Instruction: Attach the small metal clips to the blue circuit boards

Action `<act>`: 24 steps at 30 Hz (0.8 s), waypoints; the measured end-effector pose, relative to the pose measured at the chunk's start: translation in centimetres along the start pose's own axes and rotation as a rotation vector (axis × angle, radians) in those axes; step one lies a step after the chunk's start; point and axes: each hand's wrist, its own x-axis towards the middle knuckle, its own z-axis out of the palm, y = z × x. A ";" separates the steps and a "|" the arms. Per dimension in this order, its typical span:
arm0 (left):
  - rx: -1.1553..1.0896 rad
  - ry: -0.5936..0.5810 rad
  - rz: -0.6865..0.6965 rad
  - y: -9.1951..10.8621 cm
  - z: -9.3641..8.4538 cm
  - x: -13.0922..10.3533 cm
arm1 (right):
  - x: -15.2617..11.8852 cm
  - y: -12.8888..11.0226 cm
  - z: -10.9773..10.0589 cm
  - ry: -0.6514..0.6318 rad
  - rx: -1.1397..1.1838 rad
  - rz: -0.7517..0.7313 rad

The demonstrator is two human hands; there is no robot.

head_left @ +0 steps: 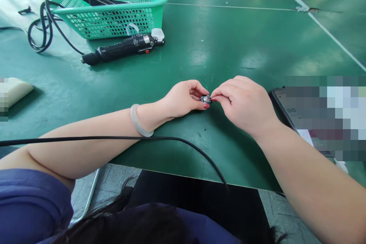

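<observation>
Between my two hands, just above the green table [177,61], is a small dark circuit board [205,99] with light and metallic parts on it. My left hand [185,98] pinches it between thumb and fingers from the left. From the right, my right hand [243,103] has its thumb and forefinger pressed together at the board's right edge. Whether those fingertips hold the board itself or some tiny part at its edge cannot be made out. A pale bracelet [140,122] circles my left wrist.
A black electric screwdriver [122,48] lies before a green plastic basket [114,15] holding a black tool and cables. A thin black cable [171,138] crosses over my left forearm. On the right rests a dark-framed device [286,108], partly blurred. Small items line the far edge.
</observation>
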 end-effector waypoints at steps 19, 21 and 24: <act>0.001 -0.009 0.014 -0.1 0.0 0.0 | 0.0 -0.2 -0.5 -0.005 0.028 -0.002; -0.007 -0.002 0.011 -0.1 0.0 0.0 | -0.1 -0.1 -0.7 0.001 0.064 0.016; -0.022 0.006 0.024 -0.3 -0.1 0.1 | -0.1 0.2 -0.9 -0.029 0.093 0.041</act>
